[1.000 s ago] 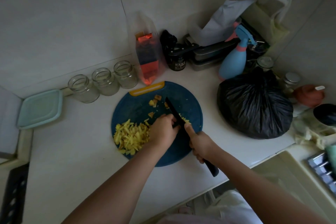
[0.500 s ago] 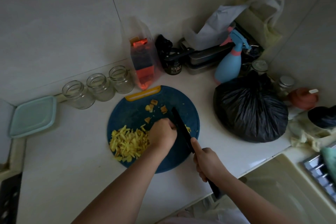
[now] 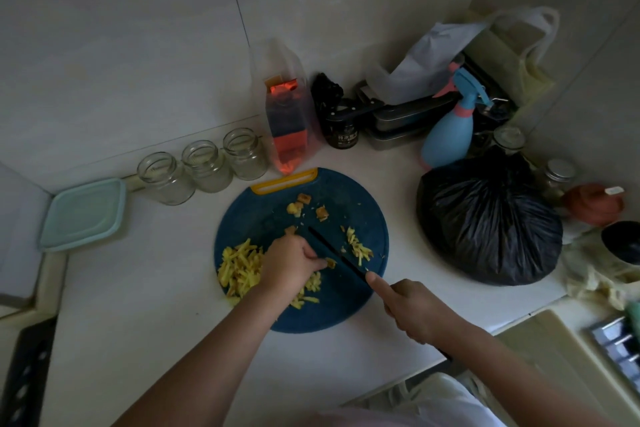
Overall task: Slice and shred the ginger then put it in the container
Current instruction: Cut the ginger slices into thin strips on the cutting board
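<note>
The left hand [image 3: 289, 265] pinches a ginger piece [image 3: 330, 263] on the board [image 3: 346, 310] at frame centre. The right hand [image 3: 410, 308] grips the knife [image 3: 330, 251], forefinger along its back; the blade lies diagonal, tip toward upper left

1. Tied black bin bag [image 3: 488, 222] sits on the desk [image 3: 138, 288], right side.
2. Blue spray bottle [image 3: 448, 139], pink collar, just behind it.
3. Orange packet [image 3: 289, 128] in a clear bag by the wall, black jar [image 3: 341, 128] beside it.
4. Metal tins [image 3: 405, 121] under a white plastic bag [image 3: 429, 55].
</note>
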